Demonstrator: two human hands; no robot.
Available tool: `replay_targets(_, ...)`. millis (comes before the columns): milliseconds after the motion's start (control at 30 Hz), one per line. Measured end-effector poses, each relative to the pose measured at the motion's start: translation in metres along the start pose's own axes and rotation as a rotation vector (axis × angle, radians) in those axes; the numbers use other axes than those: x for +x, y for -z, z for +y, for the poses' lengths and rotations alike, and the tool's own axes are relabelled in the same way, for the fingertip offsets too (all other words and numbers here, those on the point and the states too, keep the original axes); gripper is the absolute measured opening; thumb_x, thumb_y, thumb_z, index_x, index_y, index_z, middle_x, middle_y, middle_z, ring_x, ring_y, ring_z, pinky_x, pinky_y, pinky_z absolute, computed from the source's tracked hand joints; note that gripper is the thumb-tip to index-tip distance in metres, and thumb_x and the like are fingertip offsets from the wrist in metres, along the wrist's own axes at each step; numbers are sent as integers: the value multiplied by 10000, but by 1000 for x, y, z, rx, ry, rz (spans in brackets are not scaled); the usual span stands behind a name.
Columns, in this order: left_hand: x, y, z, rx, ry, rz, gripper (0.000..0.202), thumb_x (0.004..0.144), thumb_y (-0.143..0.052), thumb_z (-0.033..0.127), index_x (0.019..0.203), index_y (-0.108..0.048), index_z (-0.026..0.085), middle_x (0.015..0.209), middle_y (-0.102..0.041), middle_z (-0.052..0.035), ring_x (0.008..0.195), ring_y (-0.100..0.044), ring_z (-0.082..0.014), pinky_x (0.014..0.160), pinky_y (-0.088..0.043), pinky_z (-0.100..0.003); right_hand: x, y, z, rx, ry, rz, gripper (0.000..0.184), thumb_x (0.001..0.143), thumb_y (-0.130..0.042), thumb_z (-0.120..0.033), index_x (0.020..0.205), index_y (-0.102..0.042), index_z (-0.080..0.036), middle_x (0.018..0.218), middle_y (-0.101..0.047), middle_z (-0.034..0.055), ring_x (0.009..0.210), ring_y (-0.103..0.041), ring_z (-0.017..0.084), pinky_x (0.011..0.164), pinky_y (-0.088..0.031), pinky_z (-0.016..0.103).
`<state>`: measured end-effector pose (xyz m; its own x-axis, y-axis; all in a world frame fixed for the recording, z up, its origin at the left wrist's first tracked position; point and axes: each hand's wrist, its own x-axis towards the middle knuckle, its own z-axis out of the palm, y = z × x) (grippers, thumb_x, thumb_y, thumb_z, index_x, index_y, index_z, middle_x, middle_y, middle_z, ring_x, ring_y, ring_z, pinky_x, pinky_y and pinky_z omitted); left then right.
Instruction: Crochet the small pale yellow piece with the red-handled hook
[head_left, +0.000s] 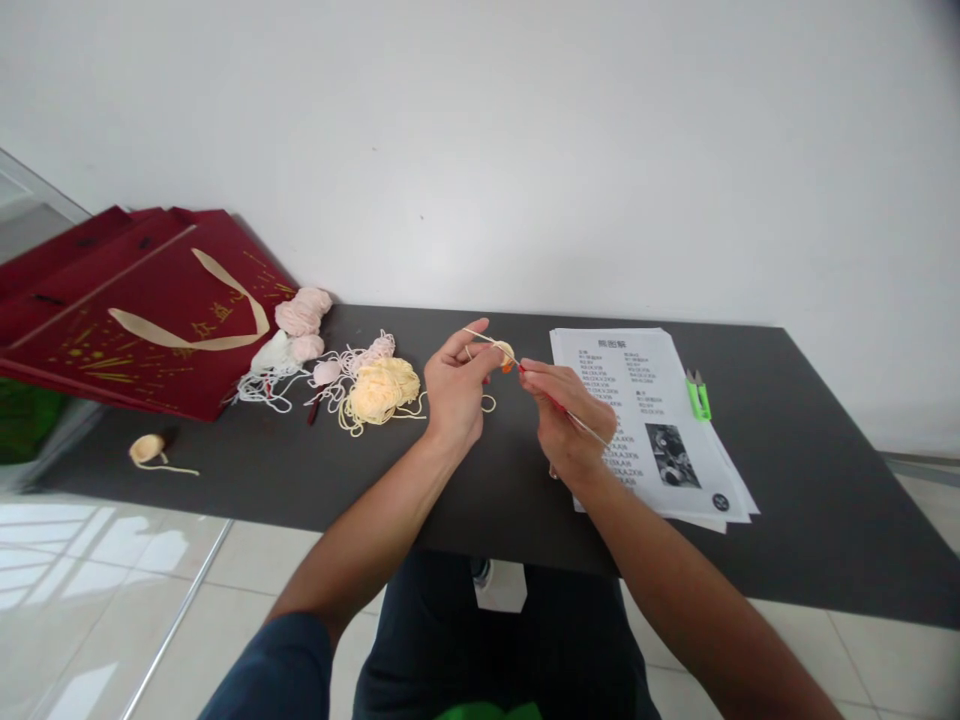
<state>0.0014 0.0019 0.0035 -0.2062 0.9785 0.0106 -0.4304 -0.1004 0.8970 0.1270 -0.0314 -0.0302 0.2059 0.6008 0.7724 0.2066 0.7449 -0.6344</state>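
Note:
Between finger and thumb, my left hand [459, 385] pinches a small pale-yellow crochet piece [508, 352] with a bit of orange at its lower side. Yellow yarn runs over the raised left index finger. My right hand [574, 415] grips a crochet hook [556, 404] with a red handle, its tip at the crochet piece. A ball of yellow yarn [379, 390] lies left of my left hand, with a loose strand trailing toward that hand. The fingers partly cover the piece, so its stitches are too small to make out.
Pink yarn [303, 312] and white yarn [271, 360] lie beside dark-red gift bags [172, 320] at the left. A small cream crocheted cup [146, 449] sits near the table's front-left edge. Printed sheets [637, 400] lie under my right hand, with green thread snips [698, 396] on them.

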Motion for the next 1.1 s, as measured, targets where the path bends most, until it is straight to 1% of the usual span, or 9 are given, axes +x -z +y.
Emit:
replay_targets(233,2,0,9,-140,151,-82,480,659,-843,179,1127,-738,174,661,-612,59,543,-459,-42,502,-290,-215,-1,0,0,54,-104,-20,337,888,-763,-128,1105,-814,-381,1163,-832,7,996,-796,228,857,-680,458)
replay_targets(433,5,1,9,-154,194,-169,507,636,-842,164,1136,-759,171,609,-541,79,495,-346,-31,470,-211,-226,8,-1,1,262,-348,77,172,886,-783,-201,1019,-806,-308,1070,-839,9,777,-779,166,723,-675,368)
replay_targets(533,5,2,7,-71,152,-204,515,621,-840,144,1131,-772,182,579,-529,93,485,-349,-33,482,-241,-231,16,3,5,333,-413,92,104,876,-795,-249,970,-754,-264,995,-825,8,725,-751,145,665,-646,322)
replay_targets(633,5,3,6,30,91,-230,508,612,-853,140,1113,-790,194,582,-562,93,497,-421,-40,532,-341,-235,24,12,7,328,-392,61,135,855,-820,-266,921,-703,-250,959,-802,-1,679,-709,117,644,-608,289)
replay_targets(733,6,4,5,122,56,-215,496,615,-848,144,1106,-802,199,597,-615,80,514,-485,-58,568,-407,-244,28,19,4,220,-333,15,139,863,-815,-266,920,-689,-250,944,-789,8,711,-704,129,659,-594,297)
replay_targets(867,7,7,0,241,-7,-159,476,647,-802,136,1121,-803,183,614,-680,52,541,-551,-88,593,-452,-251,27,23,-3,60,-188,-50,76,907,-754,-230,936,-695,-267,950,-777,18,868,-733,176,769,-600,353)
replay_targets(967,4,7,-3,333,-91,-121,443,680,-764,139,1120,-803,175,605,-675,46,537,-552,-94,582,-455,-246,24,22,-8,-8,-121,-88,79,928,-714,-212,961,-693,-281,965,-778,17,902,-734,188,835,-592,389)
replay_targets(1033,1,7,-5,390,-165,-106,434,693,-736,126,1117,-808,190,610,-654,51,538,-540,-90,577,-452,-238,23,22,-11,-51,-153,-71,74,924,-719,-224,963,-696,-282,968,-780,17,909,-737,194,842,-591,395)
replay_targets(1100,-1,8,-6,434,-245,-105,435,697,-719,112,1108,-815,216,636,-639,53,553,-539,-87,583,-454,-233,23,22,-14,-58,-239,-32,70,912,-738,-236,956,-701,-275,967,-784,14,881,-738,187,802,-595,376)
